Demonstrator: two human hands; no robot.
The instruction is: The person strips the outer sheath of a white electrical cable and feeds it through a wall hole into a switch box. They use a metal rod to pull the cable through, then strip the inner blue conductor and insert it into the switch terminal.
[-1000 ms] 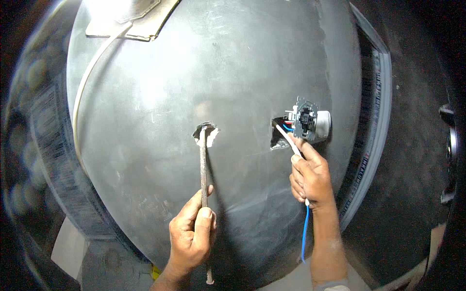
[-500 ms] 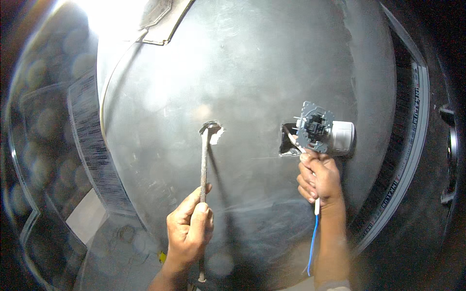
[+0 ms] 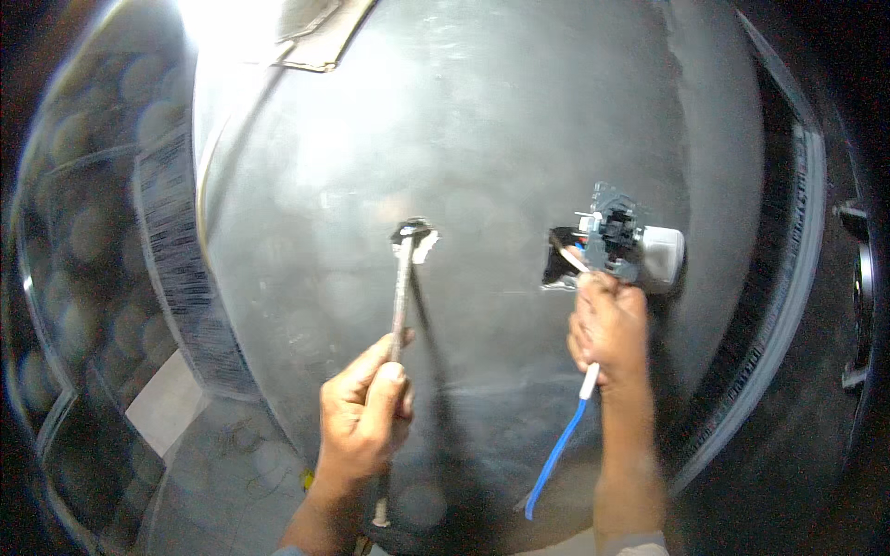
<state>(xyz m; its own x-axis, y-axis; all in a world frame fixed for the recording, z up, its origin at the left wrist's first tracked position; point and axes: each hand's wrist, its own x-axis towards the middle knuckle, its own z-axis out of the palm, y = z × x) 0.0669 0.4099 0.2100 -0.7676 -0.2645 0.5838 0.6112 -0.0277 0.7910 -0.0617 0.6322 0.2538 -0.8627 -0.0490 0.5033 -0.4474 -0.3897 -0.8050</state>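
Note:
My left hand (image 3: 366, 412) is closed around a stiff, dirty grey-white cable (image 3: 401, 296). The cable comes out of a ragged hole (image 3: 415, 230) in the dark grey wall, and its lower end hangs below my fist. To the right, my right hand (image 3: 609, 329) grips a white-sheathed cable (image 3: 589, 382) that leads from a square opening (image 3: 559, 259). A blue wire (image 3: 556, 459) sticks out of its lower end. Just above my right fingers, a socket mechanism with a metal mounting plate (image 3: 612, 232) stands out from the wall, beside a white rounded fitting (image 3: 662, 258).
A bright light glares at the upper left, next to a pale panel (image 3: 320, 32) with a thin cable (image 3: 206, 185) drooping from it. A printed strip runs along the frame (image 3: 788, 296) on the right. Pale floor (image 3: 222, 482) shows at the lower left.
The white-sheathed cable's lower end and blue wire have swung left under my right hand. The socket mechanism has turned more edge-on. My left hand keeps its grip, and the view has shifted slightly.

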